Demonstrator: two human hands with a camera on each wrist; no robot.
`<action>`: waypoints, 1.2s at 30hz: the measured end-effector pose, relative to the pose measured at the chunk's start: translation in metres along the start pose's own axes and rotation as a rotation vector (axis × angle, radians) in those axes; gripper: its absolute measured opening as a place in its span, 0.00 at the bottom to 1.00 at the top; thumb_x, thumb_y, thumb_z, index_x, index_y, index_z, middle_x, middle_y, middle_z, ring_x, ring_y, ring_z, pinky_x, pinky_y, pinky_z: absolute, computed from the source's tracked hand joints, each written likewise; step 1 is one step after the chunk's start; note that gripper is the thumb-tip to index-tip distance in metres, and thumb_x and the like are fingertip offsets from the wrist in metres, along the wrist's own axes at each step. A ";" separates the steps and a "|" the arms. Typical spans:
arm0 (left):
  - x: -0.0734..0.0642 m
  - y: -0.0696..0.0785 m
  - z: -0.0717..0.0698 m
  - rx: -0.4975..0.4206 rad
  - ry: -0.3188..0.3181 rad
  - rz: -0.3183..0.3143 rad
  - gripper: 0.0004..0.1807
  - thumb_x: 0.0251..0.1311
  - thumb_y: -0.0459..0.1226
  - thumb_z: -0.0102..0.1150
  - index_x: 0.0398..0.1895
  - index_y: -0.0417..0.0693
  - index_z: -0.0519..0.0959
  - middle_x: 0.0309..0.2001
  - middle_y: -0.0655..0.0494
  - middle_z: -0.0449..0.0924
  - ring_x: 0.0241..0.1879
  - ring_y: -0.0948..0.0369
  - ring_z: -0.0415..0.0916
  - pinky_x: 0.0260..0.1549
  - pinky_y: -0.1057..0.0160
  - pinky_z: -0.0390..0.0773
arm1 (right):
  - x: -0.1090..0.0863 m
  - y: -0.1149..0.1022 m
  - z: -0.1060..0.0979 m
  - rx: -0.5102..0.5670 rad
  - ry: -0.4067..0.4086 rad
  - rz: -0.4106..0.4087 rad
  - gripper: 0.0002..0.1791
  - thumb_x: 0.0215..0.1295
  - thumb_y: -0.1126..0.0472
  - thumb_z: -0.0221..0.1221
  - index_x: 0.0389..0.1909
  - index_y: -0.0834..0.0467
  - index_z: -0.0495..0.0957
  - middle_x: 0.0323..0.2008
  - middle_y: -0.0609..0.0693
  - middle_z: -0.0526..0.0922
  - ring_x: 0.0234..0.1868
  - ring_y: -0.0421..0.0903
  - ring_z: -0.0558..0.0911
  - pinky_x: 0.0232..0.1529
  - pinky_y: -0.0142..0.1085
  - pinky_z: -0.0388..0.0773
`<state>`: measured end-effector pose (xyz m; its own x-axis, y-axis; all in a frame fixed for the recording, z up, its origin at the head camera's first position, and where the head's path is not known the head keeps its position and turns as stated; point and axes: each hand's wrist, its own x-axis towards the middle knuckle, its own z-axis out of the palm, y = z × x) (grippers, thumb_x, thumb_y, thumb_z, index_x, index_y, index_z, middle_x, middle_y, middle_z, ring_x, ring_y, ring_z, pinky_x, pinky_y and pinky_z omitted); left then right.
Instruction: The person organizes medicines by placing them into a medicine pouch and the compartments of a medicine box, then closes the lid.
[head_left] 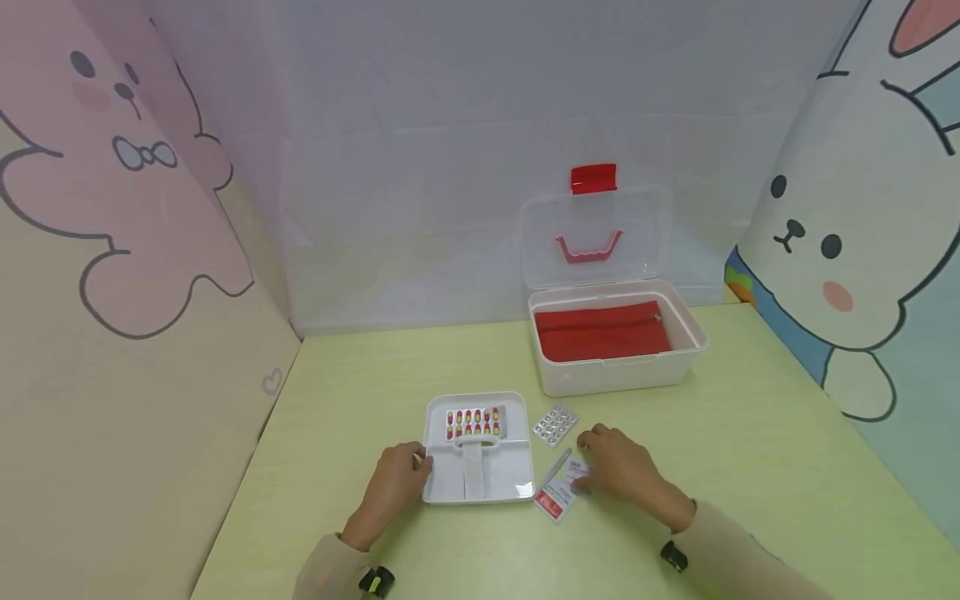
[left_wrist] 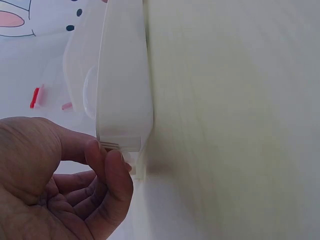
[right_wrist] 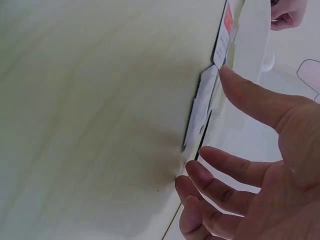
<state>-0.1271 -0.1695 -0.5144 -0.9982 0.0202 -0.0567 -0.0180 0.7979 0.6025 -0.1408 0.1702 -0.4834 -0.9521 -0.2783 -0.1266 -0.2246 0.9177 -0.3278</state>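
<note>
My left hand (head_left: 395, 483) pinches the left edge of a white divided tray (head_left: 517, 479) between thumb and fingers; the left wrist view shows the grip at the tray's corner. In the tray's back part lies a blister pack of red-and-yellow capsules (head_left: 477, 423), and a white strip (head_left: 473, 475) lies at the front. To the right, my right hand (head_left: 624, 467) hovers low with fingers spread and loosely bent, its thumb at a red-and-white packet (head_left: 553, 502). A thin pale stick (head_left: 558, 467) lies along the packet. Just behind is a silver blister pack (head_left: 556, 425).
A white plastic box (head_left: 622, 379) stands at the back right, its clear lid (head_left: 540, 242) raised against the back curtain. Inside it lies a red zipped pouch (head_left: 600, 333). Printed cartoon panels border the table (head_left: 360, 375) on the left and right.
</note>
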 end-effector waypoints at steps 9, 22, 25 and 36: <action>0.003 -0.002 0.002 -0.016 0.008 0.013 0.10 0.63 0.35 0.58 0.37 0.35 0.82 0.23 0.55 0.80 0.20 0.65 0.70 0.17 0.68 0.69 | 0.002 0.001 0.010 -0.004 -0.024 0.006 0.30 0.37 0.50 0.79 0.43 0.58 0.80 0.38 0.49 0.77 0.35 0.44 0.71 0.31 0.38 0.71; 0.007 0.002 0.003 -0.024 0.002 0.013 0.08 0.63 0.35 0.58 0.36 0.36 0.82 0.23 0.55 0.80 0.20 0.65 0.70 0.18 0.67 0.70 | 0.005 0.003 0.006 0.094 -0.075 0.065 0.22 0.44 0.57 0.77 0.36 0.57 0.76 0.29 0.47 0.74 0.31 0.44 0.70 0.31 0.37 0.69; 0.007 0.002 0.003 -0.026 0.003 0.015 0.09 0.63 0.35 0.58 0.36 0.36 0.82 0.23 0.55 0.79 0.20 0.65 0.70 0.18 0.67 0.70 | 0.005 0.005 0.005 0.154 -0.070 0.068 0.19 0.47 0.60 0.75 0.35 0.56 0.74 0.26 0.47 0.73 0.29 0.44 0.70 0.30 0.36 0.66; 0.010 0.000 0.005 -0.031 0.009 0.027 0.10 0.63 0.35 0.58 0.37 0.35 0.82 0.23 0.54 0.79 0.19 0.65 0.70 0.18 0.68 0.70 | 0.006 0.017 -0.008 0.231 0.055 0.003 0.07 0.58 0.70 0.64 0.35 0.56 0.79 0.29 0.48 0.80 0.30 0.42 0.74 0.34 0.36 0.72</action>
<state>-0.1364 -0.1659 -0.5191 -0.9988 0.0365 -0.0328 0.0077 0.7779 0.6284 -0.1521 0.1865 -0.4828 -0.9641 -0.2535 -0.0788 -0.1740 0.8277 -0.5335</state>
